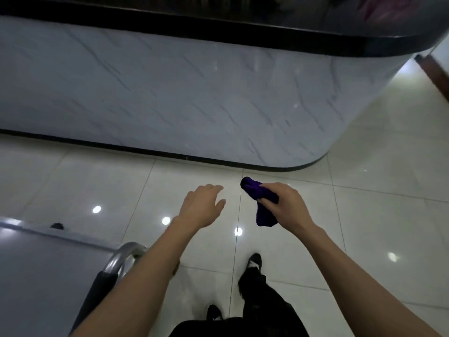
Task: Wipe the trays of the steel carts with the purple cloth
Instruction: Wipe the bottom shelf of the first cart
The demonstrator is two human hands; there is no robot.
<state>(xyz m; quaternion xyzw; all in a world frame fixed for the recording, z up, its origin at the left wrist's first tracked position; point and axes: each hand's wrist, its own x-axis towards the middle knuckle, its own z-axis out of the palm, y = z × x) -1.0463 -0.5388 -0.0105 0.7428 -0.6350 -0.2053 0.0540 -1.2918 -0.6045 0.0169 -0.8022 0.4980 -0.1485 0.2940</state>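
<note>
My right hand [285,206] is closed around the bunched purple cloth [263,214], which sticks out above my fingers and hangs down below them, over the floor. My left hand [202,206] hovers just left of it, fingers spread, palm down, holding nothing. A steel cart tray [43,261] fills the lower left corner, with its curved steel handle [125,257] beside my left forearm. Neither hand touches the cart.
A curved counter with a white marbled front [194,93] and a black top edge [218,30] stands ahead. Glossy white floor tiles [376,215] spread to the right. My legs and dark shoes [254,261] are below. A small dark object [57,226] lies by the tray's far edge.
</note>
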